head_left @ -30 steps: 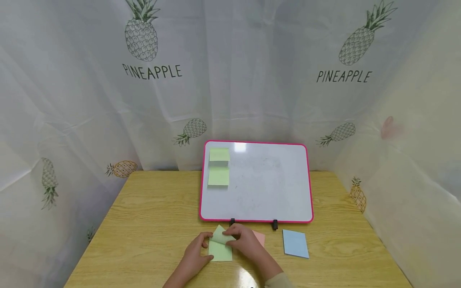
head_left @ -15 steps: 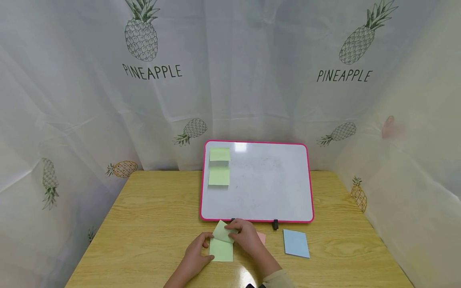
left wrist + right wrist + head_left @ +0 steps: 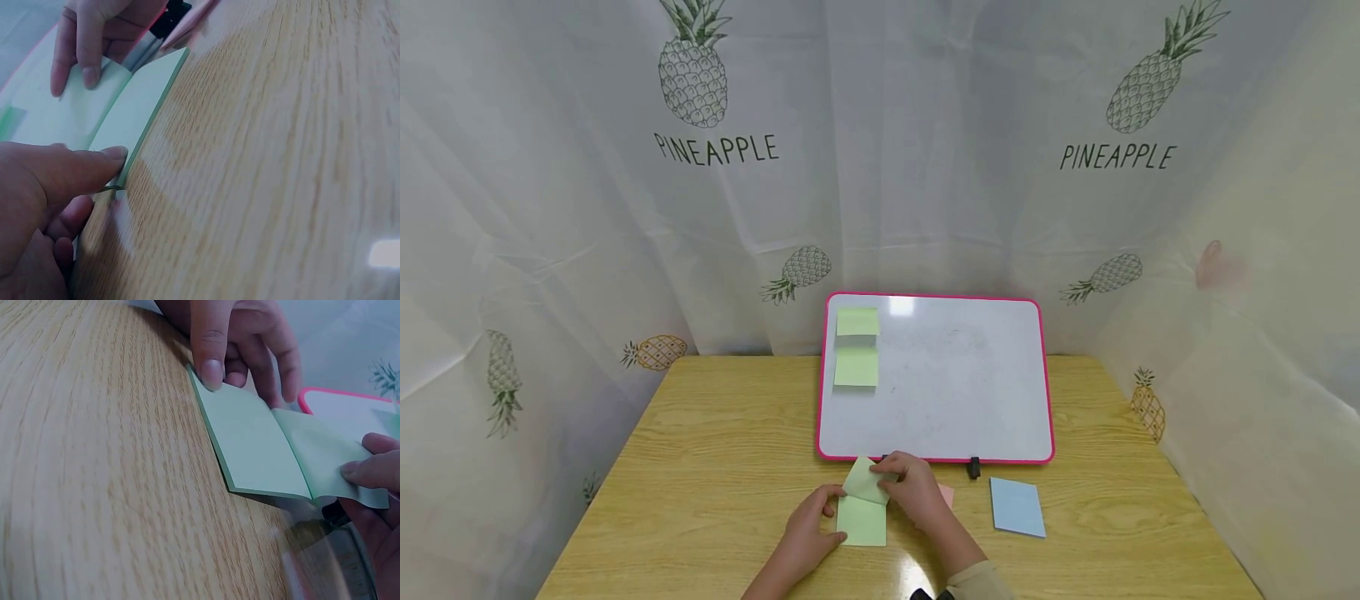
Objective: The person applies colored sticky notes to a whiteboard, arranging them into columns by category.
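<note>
A pad of light green sticky notes (image 3: 862,525) lies on the table just in front of the whiteboard. My left hand (image 3: 808,530) grips its left side, the thumb (image 3: 94,167) pressing on the near corner and the index finger at the far one. Between the thumb and fingers of my right hand (image 3: 914,493) is the raised top note (image 3: 325,453), folded back and still joined to the pad along the far edge. In the right wrist view the pad's bare face (image 3: 250,447) shows. The right hand partly hides a pink pad (image 3: 947,495).
The pink-framed whiteboard (image 3: 958,383) leans at the back on black feet (image 3: 974,468). Two green notes, an upper one (image 3: 857,322) and a lower one (image 3: 856,367), stick to its left side. A blue pad (image 3: 1017,507) lies at right on the wooden table (image 3: 722,433).
The right hand has moved slightly up and away from the pad, lifting the top note further so more of the pad shows. The left hand has stayed in place.
</note>
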Demonstrator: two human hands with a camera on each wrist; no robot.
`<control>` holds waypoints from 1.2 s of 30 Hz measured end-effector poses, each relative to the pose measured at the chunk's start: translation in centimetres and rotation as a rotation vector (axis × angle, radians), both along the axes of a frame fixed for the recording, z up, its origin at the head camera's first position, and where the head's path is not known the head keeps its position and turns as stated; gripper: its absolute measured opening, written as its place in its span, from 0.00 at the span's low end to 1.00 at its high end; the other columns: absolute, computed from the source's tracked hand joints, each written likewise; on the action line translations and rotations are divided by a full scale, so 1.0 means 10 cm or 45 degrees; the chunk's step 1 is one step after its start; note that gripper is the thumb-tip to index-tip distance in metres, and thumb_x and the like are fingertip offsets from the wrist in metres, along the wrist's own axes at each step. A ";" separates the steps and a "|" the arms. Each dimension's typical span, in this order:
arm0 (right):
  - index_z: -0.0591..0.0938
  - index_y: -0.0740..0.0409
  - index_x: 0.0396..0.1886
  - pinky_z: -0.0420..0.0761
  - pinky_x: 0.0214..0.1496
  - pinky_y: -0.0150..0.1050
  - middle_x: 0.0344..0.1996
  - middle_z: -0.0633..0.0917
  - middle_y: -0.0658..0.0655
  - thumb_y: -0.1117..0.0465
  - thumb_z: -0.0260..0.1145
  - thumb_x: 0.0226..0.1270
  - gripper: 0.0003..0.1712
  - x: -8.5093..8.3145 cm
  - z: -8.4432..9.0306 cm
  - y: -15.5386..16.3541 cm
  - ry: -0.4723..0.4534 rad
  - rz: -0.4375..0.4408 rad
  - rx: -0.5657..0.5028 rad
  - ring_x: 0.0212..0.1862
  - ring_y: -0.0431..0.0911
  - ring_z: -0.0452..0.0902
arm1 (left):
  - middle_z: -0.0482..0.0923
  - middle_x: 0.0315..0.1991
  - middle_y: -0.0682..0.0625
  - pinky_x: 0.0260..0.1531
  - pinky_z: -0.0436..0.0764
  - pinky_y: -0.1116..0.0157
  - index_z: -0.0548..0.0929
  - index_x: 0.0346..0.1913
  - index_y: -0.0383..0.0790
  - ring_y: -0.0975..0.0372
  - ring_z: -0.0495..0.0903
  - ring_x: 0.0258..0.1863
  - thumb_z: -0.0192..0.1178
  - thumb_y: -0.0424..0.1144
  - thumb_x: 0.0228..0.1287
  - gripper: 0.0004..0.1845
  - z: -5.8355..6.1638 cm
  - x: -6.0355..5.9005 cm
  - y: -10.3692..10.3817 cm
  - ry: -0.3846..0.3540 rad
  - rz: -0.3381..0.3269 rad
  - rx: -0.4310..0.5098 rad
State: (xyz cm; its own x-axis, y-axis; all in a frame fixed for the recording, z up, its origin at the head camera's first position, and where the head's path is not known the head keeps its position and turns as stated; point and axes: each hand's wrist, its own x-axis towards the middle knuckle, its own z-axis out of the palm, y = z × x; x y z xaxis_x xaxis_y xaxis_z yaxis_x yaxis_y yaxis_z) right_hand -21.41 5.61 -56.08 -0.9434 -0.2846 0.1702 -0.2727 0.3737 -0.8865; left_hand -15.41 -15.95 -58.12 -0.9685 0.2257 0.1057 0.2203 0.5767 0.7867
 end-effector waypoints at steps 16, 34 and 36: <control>0.90 0.56 0.41 0.79 0.37 0.33 0.39 0.84 0.48 0.74 0.70 0.58 0.14 -0.01 0.02 0.00 -0.007 -0.041 -0.058 0.41 0.43 0.77 | 0.71 0.63 0.45 0.47 0.69 0.49 0.79 0.50 0.49 0.67 0.70 0.40 0.75 0.29 0.46 0.27 -0.06 -0.04 0.01 0.095 -0.049 -0.052; 0.90 0.54 0.40 0.78 0.34 0.33 0.38 0.83 0.48 0.72 0.70 0.59 0.13 -0.03 0.04 -0.01 -0.040 -0.080 -0.082 0.39 0.44 0.75 | 0.71 0.61 0.46 0.42 0.72 0.57 0.79 0.50 0.48 0.68 0.71 0.39 0.75 0.27 0.45 0.27 -0.04 -0.02 0.01 0.118 -0.031 -0.071; 0.90 0.54 0.40 0.78 0.34 0.33 0.38 0.83 0.48 0.72 0.70 0.59 0.13 -0.03 0.05 -0.01 -0.041 -0.081 -0.084 0.38 0.44 0.75 | 0.71 0.61 0.46 0.43 0.72 0.57 0.79 0.50 0.48 0.68 0.72 0.39 0.75 0.27 0.45 0.27 -0.04 -0.02 0.01 0.117 -0.029 -0.069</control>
